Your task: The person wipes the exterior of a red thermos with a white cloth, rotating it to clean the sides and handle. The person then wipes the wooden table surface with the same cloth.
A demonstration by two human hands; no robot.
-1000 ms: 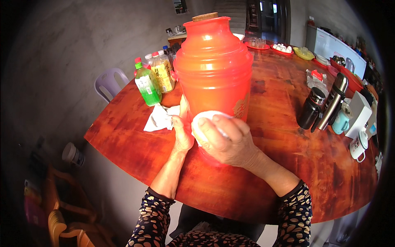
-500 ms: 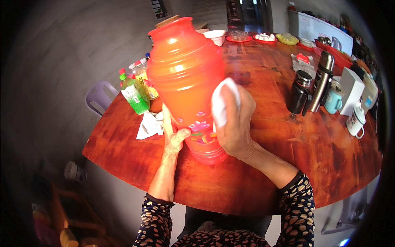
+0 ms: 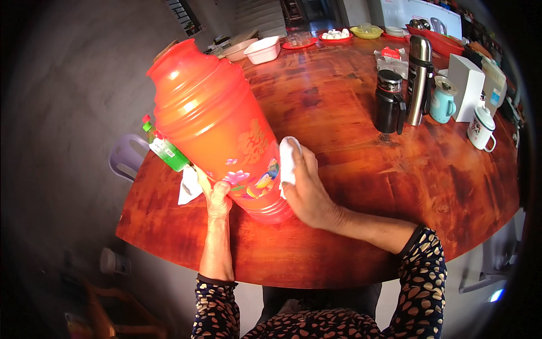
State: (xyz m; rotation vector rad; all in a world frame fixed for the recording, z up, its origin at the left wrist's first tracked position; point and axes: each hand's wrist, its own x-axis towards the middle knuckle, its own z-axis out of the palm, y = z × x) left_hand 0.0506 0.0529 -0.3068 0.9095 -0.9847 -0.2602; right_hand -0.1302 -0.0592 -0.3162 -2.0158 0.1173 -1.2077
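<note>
A large red thermos flask (image 3: 209,107) with flower decoration and a brown cork stopper (image 3: 165,51) leans to the left above the wooden table. My left hand (image 3: 217,198) grips its lower left side, the thumb in front and the other fingers partly hidden behind it. My right hand (image 3: 311,195) is closed on a folded white cloth (image 3: 287,161), which it presses to the flask's lower right side. Whether the flask's base touches the table I cannot tell. Just beyond my left hand lies a crumpled white cloth or tissue (image 3: 188,187), partly covered.
On the left stands a green bottle (image 3: 166,151), partly behind the flask. To the right are a black jug (image 3: 388,107), a steel vacuum flask (image 3: 418,85), a light-blue cup (image 3: 442,103), a white box (image 3: 466,87) and a white lidded mug (image 3: 481,130). Basins and dishes line the table's (image 3: 367,226) far edge.
The flask has tilted further left and turned, showing more of its decoration. My right hand with the cloth has moved down along its side. The whole view has shifted a little.
</note>
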